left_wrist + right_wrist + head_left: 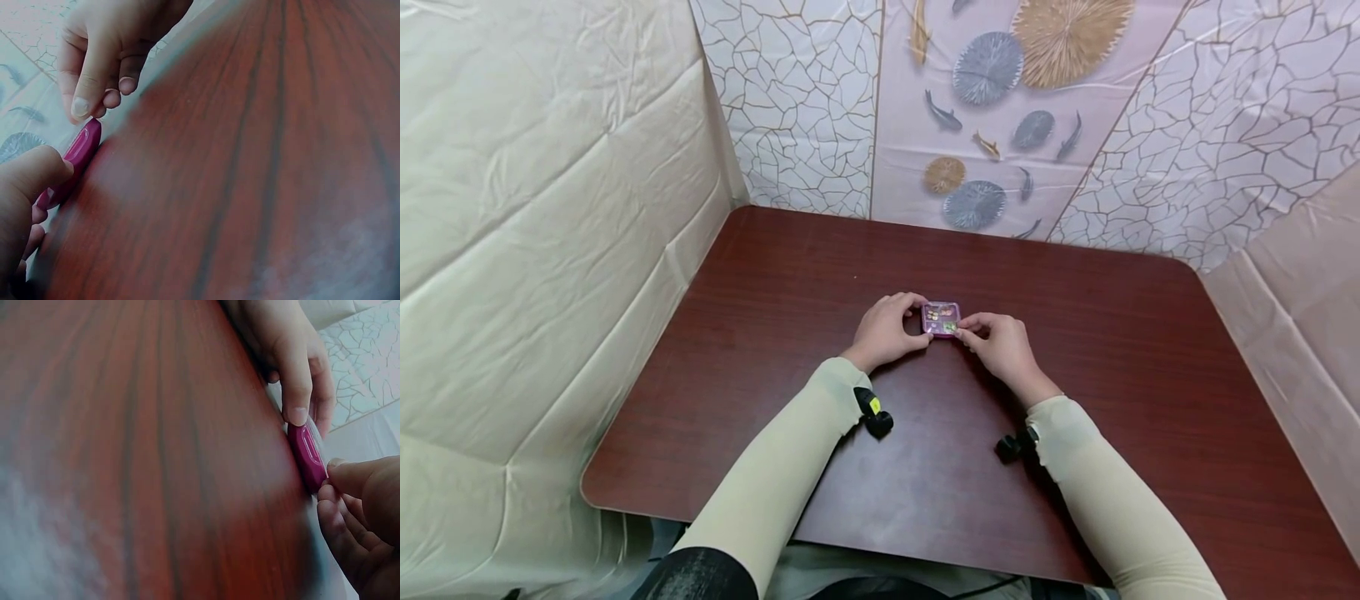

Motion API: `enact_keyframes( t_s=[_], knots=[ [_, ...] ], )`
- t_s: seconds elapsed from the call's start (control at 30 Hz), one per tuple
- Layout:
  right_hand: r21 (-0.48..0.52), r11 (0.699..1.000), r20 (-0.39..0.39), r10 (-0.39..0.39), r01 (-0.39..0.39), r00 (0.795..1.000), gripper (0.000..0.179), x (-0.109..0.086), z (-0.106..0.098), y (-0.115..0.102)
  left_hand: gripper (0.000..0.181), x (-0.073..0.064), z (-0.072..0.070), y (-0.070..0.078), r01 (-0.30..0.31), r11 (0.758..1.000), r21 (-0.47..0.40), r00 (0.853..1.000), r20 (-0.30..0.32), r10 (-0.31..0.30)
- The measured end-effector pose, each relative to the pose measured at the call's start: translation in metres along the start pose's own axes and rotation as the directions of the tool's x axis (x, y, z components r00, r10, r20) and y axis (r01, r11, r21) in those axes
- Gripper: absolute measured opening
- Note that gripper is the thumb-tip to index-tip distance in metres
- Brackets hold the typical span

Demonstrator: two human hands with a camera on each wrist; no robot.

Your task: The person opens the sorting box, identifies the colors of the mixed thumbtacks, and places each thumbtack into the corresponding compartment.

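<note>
A small square magenta case [941, 308] sits near the middle of the table between the two hands. Through its clear top, several small yellow, pink and green bits show in sections. My left hand [883, 335] holds the case from its left side, thumb on the near edge and fingers toward the far corner. At the near right corner, thumb and forefinger of my right hand [1002, 346] pinch the case's edge. Seen side-on in the right wrist view, the case [305, 459] has a thick magenta base with a clear cover above it.
The dark red-brown wooden table [760, 292] has rounded corners. A patterned sheet [805, 108] hangs behind it, and pale cloth [550, 250] hangs along the left side. Black wrist cameras [878, 423] are strapped on both pale sleeves.
</note>
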State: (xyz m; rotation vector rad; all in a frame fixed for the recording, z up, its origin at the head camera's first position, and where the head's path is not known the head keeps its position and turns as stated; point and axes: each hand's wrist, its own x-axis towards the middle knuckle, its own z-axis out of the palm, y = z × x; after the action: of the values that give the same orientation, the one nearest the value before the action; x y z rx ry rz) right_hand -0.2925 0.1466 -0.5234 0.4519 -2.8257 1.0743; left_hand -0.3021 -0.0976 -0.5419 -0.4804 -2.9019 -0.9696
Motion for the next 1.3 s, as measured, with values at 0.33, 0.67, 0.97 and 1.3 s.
enact_keyframes(
  t_s=[0.33, 0.67, 0.97, 1.3],
  knots=[
    [0.039, 0.998, 0.019, 0.040, -0.041, 0.999, 0.010, -0.0011, 0.0018, 0.0035, 0.060, 0.0001, 0.0005, -0.0010, 0.002, 1.000, -0.017, 1.000, 0.002, -0.002],
    [0.117, 0.989, 0.026, 0.092, -0.094, 0.995, 0.007, -0.0006, 0.0026, 0.0064, 0.059, 0.0005, 0.0039, -0.0024, -0.003, 1.000, -0.018, 1.000, -0.011, 0.003],
    [0.153, 0.985, 0.058, 0.076, -0.084, 0.995, 0.007, 0.0020, 0.0033, 0.0039, 0.058, 0.0019, -0.0009, -0.0019, -0.009, 1.000, -0.024, 1.000, -0.018, 0.009],
    [0.183, 0.976, 0.078, 0.105, -0.118, 0.991, 0.010, -0.0029, 0.0030, 0.0061, 0.058, -0.0015, 0.0004, 0.0013, -0.009, 0.999, -0.034, 1.000, -0.001, 0.009]
  ],
)
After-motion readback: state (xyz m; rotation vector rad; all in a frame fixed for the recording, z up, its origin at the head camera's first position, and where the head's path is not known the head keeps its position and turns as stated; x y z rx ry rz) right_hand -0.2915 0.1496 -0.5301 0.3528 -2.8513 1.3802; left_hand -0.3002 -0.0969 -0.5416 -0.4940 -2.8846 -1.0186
